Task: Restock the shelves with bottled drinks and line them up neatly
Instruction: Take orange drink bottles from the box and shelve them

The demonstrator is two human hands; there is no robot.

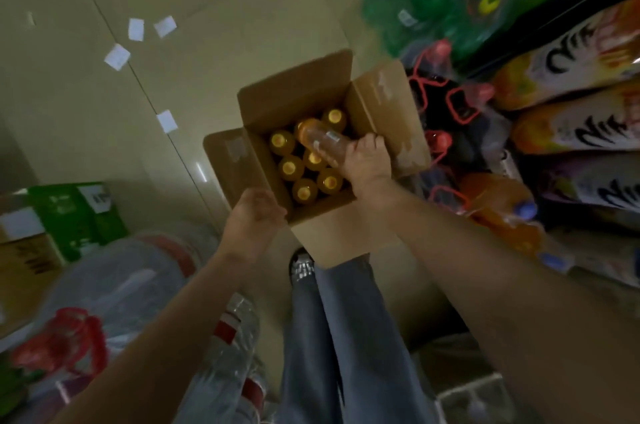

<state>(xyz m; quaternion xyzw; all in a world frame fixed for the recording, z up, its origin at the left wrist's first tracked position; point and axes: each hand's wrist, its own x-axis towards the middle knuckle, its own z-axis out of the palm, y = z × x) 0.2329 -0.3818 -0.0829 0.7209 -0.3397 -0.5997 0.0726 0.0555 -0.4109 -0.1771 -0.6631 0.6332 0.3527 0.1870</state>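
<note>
Here, left to right. Pale tiled floor (86, 94) littered with white paper slips (117, 56); shrink-wrapped packs crowd aisle, little room. Our left hand (254, 219) spread, empty, just beside rim of open brown cardboard carton (256, 160). Inside, orange-capped juice bottles (289, 167) upright in rows. Our right hand (367, 160) clasps clear plastic orange-juice bottle (320, 141), tilted above others. We judge it full, weighty, smooth, slightly yielding; grip mid-body. Shelf of orange-labelled bottles (568, 125) at right.

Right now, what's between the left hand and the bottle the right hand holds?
Head view: the box's near wall, then upright bottles in the box. The left hand is open at the box's corner; the right hand grips the bottle.
</note>
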